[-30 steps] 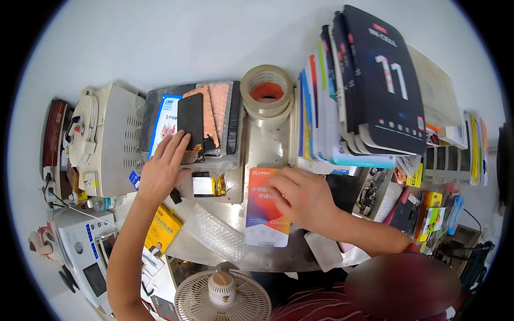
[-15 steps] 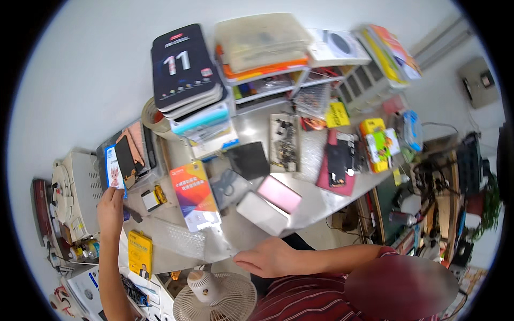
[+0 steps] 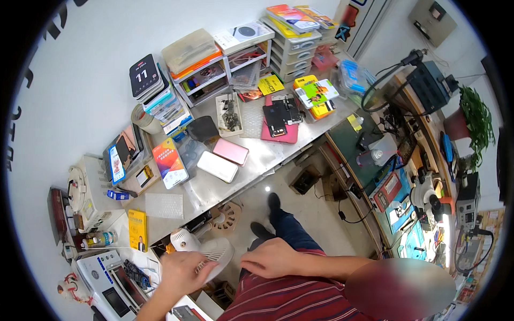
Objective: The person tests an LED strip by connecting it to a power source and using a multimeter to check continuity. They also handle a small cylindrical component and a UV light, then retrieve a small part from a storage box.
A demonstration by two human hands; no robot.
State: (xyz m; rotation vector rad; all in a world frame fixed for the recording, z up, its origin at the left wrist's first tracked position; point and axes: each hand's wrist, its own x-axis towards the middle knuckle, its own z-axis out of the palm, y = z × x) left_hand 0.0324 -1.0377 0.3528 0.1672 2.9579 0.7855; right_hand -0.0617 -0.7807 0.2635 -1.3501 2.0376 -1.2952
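Note:
My left hand (image 3: 186, 272) is over the lower left, its back toward me, fingers bent and thumb held apart. It overlaps the white cage of a fan (image 3: 220, 252); whether it touches the cage I cannot tell. Nothing shows in its grasp. My right hand (image 3: 270, 258) hangs in front of my striped shirt, fingers loosely bent, with no object visible in it. Above the hands, a white box (image 3: 217, 167) and a pink box (image 3: 231, 151) lie side by side on the metal table (image 3: 206, 202). A blue-and-white package (image 3: 116, 165) leans among phone parts on the left.
A colourful flat box (image 3: 170, 163) and a yellow box (image 3: 137, 230) lie at the table's left. Shelves with drawers (image 3: 292, 56) stand at the back. Phone parts (image 3: 278, 115) rest on a pink case. On the right is a second workbench (image 3: 399, 214) with tools; below, a floor.
My left hand has left the blue-and-white package and come down and right to the fan. My right hand stays near my body. The view has swung, showing more floor and the right-hand bench.

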